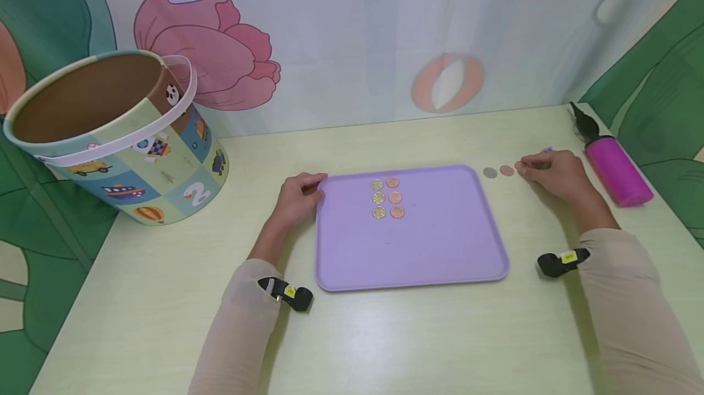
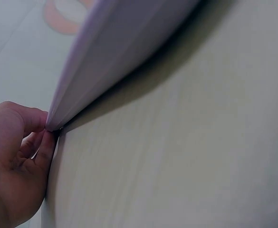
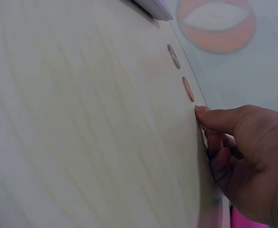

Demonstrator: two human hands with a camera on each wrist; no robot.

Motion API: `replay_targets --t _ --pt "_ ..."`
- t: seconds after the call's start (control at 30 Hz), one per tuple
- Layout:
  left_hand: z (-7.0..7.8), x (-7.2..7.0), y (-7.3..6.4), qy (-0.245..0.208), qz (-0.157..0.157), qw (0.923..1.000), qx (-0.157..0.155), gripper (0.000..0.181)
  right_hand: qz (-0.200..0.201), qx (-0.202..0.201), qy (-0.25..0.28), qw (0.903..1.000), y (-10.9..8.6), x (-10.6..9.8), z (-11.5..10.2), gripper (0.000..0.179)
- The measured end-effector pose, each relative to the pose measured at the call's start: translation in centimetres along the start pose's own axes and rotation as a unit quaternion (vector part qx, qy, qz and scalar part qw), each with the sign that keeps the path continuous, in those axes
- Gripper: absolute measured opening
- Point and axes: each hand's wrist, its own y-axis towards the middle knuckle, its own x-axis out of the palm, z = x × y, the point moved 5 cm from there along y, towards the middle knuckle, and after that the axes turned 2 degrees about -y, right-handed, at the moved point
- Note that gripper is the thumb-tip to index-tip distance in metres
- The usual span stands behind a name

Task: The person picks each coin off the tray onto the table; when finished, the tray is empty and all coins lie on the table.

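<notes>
While the left hand [image 1: 294, 202] pinches a smooth lilac tray [image 1: 445, 242] by its rounded corner, the right hand [image 1: 555, 172] pinches a thin coppery coin [image 1: 517, 166] on the faintly grained table [image 1: 412, 340], beside a silvery disc [image 1: 490, 172] and a reddish disc [image 1: 506, 170].

Seemingly a child's playroom corner: cartoon backdrop [image 1: 352, 40], picture-patterned bucket [image 1: 156, 169], pale table [image 1: 407, 337].
</notes>
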Motion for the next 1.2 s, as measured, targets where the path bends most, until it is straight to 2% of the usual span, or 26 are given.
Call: replay_targets --t 0.13,0.27,0.43,0.83,1.2 --pt "-0.1 0.0 0.1 0.004 0.001 1.0 0.001 0.041 0.015 -0.005 -0.006 0.9999 -0.1 -0.1 0.1 0.058" --pt "0.0 0.0 0.2 0.006 0.0 1.0 0.001 0.042 0.019 0.005 0.009 0.9998 -0.2 -0.1 -0.1 0.06" --pt "0.0 0.1 0.3 0.01 0.0 1.0 0.0 0.042 0.012 -0.012 0.019 0.9997 -0.5 0.0 -1.0 0.052" --pt "0.1 0.1 0.3 0.012 0.001 0.9999 0.001 0.041 0.009 -0.114 0.033 0.9928 -1.6 0.2 -6.5 0.037" --pt "-0.1 0.0 0.1 0.009 0.002 1.0 -0.002 0.041 -0.042 -0.137 0.052 0.9884 -2.7 2.0 -10.9 0.035"
